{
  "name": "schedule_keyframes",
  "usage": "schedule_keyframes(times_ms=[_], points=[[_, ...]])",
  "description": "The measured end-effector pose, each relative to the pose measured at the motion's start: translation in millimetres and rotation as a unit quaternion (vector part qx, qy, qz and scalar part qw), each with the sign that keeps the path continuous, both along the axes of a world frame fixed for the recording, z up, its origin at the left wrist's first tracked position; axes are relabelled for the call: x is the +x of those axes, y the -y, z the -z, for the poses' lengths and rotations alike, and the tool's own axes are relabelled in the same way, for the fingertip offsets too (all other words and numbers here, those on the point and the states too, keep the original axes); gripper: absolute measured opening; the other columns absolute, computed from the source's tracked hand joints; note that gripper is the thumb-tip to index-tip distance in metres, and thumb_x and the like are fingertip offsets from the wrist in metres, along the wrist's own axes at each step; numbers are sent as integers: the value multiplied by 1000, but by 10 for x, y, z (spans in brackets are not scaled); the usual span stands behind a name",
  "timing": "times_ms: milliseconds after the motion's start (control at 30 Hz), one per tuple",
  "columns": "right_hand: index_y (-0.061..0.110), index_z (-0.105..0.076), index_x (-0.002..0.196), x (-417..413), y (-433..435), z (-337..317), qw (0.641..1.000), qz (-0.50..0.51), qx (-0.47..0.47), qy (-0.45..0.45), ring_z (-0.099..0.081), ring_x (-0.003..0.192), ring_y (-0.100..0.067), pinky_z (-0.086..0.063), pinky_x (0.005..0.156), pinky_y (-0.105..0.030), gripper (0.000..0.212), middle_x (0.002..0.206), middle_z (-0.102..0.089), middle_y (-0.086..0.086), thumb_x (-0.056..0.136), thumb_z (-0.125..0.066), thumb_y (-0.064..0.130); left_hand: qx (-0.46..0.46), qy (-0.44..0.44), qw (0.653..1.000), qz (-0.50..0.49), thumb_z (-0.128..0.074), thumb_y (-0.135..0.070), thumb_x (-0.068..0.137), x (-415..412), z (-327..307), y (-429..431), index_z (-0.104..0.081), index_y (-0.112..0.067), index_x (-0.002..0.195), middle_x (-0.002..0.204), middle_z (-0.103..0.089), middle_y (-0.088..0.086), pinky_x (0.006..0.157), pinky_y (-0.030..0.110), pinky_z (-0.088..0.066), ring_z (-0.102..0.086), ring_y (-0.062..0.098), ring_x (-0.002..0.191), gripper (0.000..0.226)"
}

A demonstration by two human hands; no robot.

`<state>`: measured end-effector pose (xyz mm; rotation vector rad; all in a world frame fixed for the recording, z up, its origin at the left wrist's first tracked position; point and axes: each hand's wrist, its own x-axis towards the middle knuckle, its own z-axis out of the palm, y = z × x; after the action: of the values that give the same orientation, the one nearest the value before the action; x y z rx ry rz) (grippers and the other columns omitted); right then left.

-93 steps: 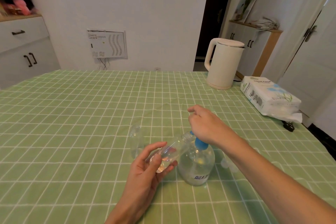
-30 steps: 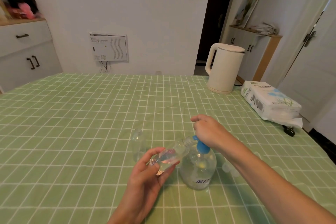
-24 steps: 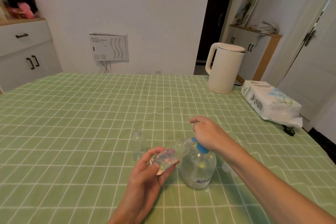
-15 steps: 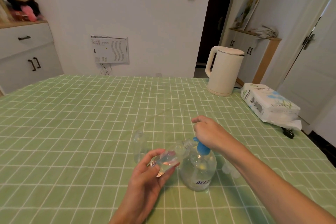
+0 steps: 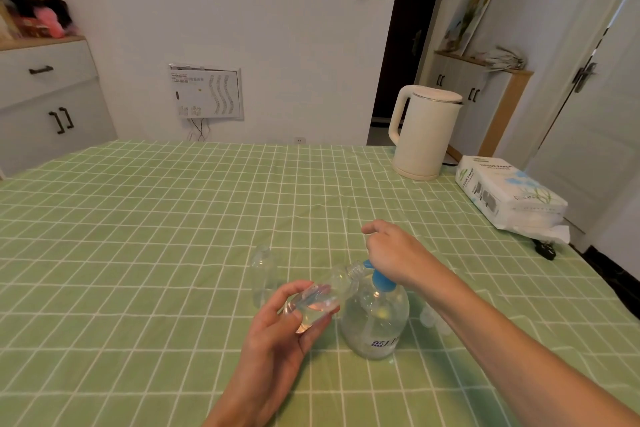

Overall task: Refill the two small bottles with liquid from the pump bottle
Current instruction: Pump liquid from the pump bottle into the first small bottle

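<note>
A clear round pump bottle (image 5: 375,319) with a blue pump head stands on the green checked tablecloth (image 5: 173,218). My right hand (image 5: 393,255) rests on top of the pump head, fingers loosely curled over it. My left hand (image 5: 277,333) grips a small clear bottle (image 5: 322,298), tilted with its open neck up against the blue spout; a little liquid lies in its lower end. The second small clear bottle (image 5: 263,274) stands upright just left of them, apart from both hands. Two small pale caps (image 5: 433,317) lie to the right of the pump bottle, partly behind my forearm.
A cream electric kettle (image 5: 424,137) stands at the far right of the table. Beside it near the right edge lies a white tissue pack (image 5: 509,196), with a black plug (image 5: 545,250) in front of it. Cabinets line the walls.
The camera has tipped a little, shifting the scene. My right hand stays on the pump head, bobbing slightly. The tilted small bottle stays at the spout in my left hand.
</note>
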<state>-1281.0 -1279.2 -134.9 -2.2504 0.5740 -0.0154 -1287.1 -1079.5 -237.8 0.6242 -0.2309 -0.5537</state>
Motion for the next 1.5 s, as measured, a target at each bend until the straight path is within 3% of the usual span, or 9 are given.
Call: schedule_keyframes(times_ms=[100,300,567,1033,1300,1500], points=[[33,-52,115,3,10,-60,1000,-2,11,2,-55,96,-8,-44,82,-35,32,103,-53,16,92,-36,17,1,-4,1000,-3,-60,5,78,-6,1,-5,-58,8,122,133,-61,36,88,36,-61,-65,47,118,44],[30,-54,130,4,1,7,1000,6,12,14,-51,91,-3,-36,85,-33,42,122,-47,11,94,-35,18,3,-2,1000,-6,-60,4,78,-1,-6,-3,-56,9,124,133,-62,35,89,36,-60,-63,48,121,47],[30,-54,136,-6,-15,6,1000,11,8,3,-44,110,-12,-33,90,-33,47,145,-49,7,94,-36,20,1,-9,1000,-9,-61,6,77,-8,-33,9,-57,10,122,132,-61,37,87,36,-61,-64,46,118,45],[27,-51,142,-18,-40,14,1000,20,1,11,-48,124,-16,-37,100,-35,51,149,-48,4,95,-34,19,-2,-12,1000,-7,-60,5,78,0,-16,5,-55,9,125,133,-61,36,87,36,-61,-61,49,119,47],[26,-51,140,-11,-8,-57,1000,23,10,1,-57,106,-18,-46,102,-42,52,116,-53,3,91,-35,19,-4,-12,1000,-7,-61,6,76,-1,4,0,-54,11,125,133,-60,36,88,37,-61,-64,48,119,50],[29,-51,138,-28,-9,-62,1000,26,13,0,-60,109,-19,-48,98,-41,52,125,-59,1,89,-35,23,-9,-12,1000,-6,-61,5,77,14,20,5,-55,10,124,133,-60,37,88,38,-61,-63,48,120,48]])
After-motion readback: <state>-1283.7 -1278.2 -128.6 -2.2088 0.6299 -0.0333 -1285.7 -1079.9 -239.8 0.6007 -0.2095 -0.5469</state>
